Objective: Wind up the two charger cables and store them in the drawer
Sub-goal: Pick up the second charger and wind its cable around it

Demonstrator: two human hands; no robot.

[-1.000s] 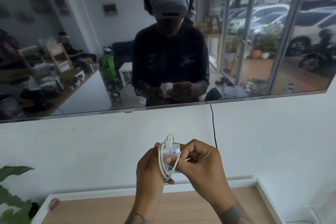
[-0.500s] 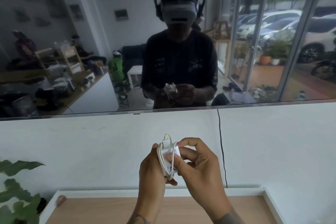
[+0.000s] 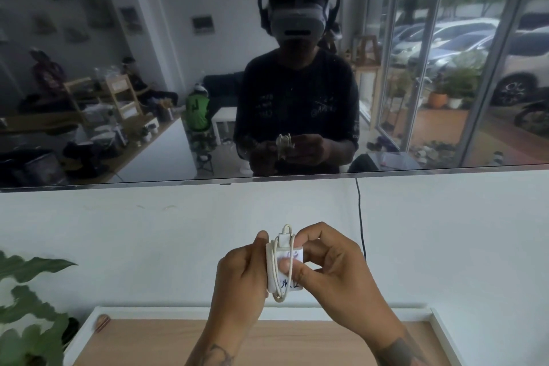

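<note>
Since the white cable (image 3: 277,273) is thin and springy, I'd pinch across its loops. My left hand (image 3: 240,279) grips the charger block (image 3: 285,269), right hand (image 3: 332,270) closed on the wraps, held up above the worktop's (image 3: 178,339) back edge.

place: shared office/studio | cues: wall screen (image 3: 118,68) reflecting desks, shelves, glass front

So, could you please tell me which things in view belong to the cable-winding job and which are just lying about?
Part of the job:
- charger, held by both hands
- white cable, wound around it
- left hand
- right hand

Just lying about:
- plant
- black wire down the wall
- screen
- wooden top
</note>
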